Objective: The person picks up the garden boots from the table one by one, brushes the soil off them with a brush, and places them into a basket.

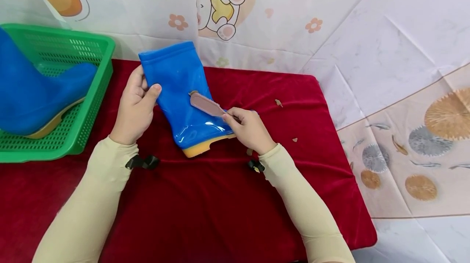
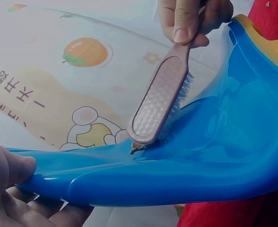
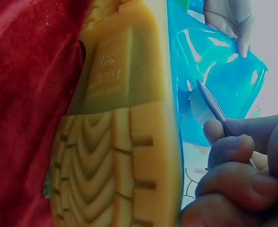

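Observation:
A blue rain boot [image 1: 176, 79] with a yellow sole [image 3: 115, 142] is held tilted above the red cloth, its toe to the right. My left hand [image 1: 136, 106] grips the boot by its upper shaft, thumb on the near side. In my right hand [image 1: 251, 128] is the handle of a brown-pink brush [image 1: 207, 104]. Its bristles [image 2: 182, 97] face the boot and touch the shaft in the left wrist view. A small brown clump [image 2: 137, 147] of what looks like dirt sits on the boot at the brush's tip.
At the left a green plastic basket [image 1: 106, 57] holds another blue boot [image 1: 33, 87]. Small brown bits [image 1: 279, 102] lie on the red cloth [image 1: 220, 206] to the right of the boot. Behind the table hangs a printed white curtain [image 1: 147, 6].

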A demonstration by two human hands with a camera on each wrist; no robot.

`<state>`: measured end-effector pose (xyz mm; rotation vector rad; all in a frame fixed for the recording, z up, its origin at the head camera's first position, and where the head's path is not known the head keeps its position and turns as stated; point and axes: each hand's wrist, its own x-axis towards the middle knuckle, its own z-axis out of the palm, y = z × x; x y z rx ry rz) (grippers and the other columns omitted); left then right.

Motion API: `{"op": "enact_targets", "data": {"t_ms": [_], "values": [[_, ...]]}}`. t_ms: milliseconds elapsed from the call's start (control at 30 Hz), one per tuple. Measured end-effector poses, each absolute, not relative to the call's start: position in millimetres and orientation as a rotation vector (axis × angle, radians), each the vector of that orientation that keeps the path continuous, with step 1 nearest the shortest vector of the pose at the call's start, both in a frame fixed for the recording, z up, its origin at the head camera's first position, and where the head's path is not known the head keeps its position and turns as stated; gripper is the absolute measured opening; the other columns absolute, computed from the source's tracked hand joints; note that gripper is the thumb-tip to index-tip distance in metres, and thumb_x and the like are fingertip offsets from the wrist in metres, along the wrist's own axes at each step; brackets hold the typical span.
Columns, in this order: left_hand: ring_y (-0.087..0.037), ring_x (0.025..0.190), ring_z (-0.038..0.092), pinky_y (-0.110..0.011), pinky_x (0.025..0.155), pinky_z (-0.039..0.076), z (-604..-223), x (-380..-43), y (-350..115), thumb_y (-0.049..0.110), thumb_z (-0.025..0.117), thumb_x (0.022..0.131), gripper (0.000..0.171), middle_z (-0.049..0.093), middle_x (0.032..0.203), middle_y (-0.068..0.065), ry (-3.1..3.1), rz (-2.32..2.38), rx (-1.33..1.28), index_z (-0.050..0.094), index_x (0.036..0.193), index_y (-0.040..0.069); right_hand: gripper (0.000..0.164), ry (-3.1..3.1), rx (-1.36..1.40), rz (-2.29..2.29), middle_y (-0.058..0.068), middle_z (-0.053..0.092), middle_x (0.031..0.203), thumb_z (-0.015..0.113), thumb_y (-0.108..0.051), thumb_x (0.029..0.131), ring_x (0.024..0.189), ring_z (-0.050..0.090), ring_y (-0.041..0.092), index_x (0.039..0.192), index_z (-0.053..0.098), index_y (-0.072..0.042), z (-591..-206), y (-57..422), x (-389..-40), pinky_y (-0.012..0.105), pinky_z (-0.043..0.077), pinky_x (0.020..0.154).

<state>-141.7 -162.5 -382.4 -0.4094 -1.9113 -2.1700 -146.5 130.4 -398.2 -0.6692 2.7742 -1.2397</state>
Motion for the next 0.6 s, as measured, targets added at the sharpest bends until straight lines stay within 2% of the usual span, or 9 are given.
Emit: {"op": "enact_targets", "data": {"t_ms": [300, 433, 600], "values": [[-0.031, 0.134, 0.053, -0.024, 0.098, 0.054, -382, -141, -164, 0.010, 0.050, 0.108, 0.054, 0.046, 0.157, -0.015, -1.908, -2.192, -0.381, 0.032, 0.160, 0.012, 0.019, 2.746, -0.687, -1.379, -0.001, 0.054, 0.066, 0.064, -0.022, 0.105, 0.054, 0.042, 0.017, 0.099, 0.075, -0.009, -388, 133, -147, 0.028, 0.034, 0.049], [-0.032, 0.136, 0.051, -0.026, 0.099, 0.054, -381, -142, -163, 0.009, 0.049, 0.108, 0.054, 0.046, 0.157, -0.015, -1.899, -2.203, -0.377, 0.032, 0.160, 0.011, 0.019, 2.771, -0.670, -1.363, 0.000, 0.060, 0.069, 0.064, -0.022, 0.105, 0.055, 0.043, 0.015, 0.097, 0.075, -0.009, -387, 138, -149, 0.028, 0.035, 0.050], [-0.033, 0.136, 0.051, -0.027, 0.099, 0.055, -381, -142, -164, 0.008, 0.049, 0.108, 0.055, 0.045, 0.157, -0.015, -1.902, -2.210, -0.370, 0.031, 0.160, 0.011, 0.019, 2.769, -0.637, -1.367, 0.005, 0.072, 0.083, 0.064, -0.023, 0.105, 0.056, 0.045, 0.017, 0.099, 0.075, -0.009, -389, 145, -151, 0.028, 0.036, 0.051]]}}
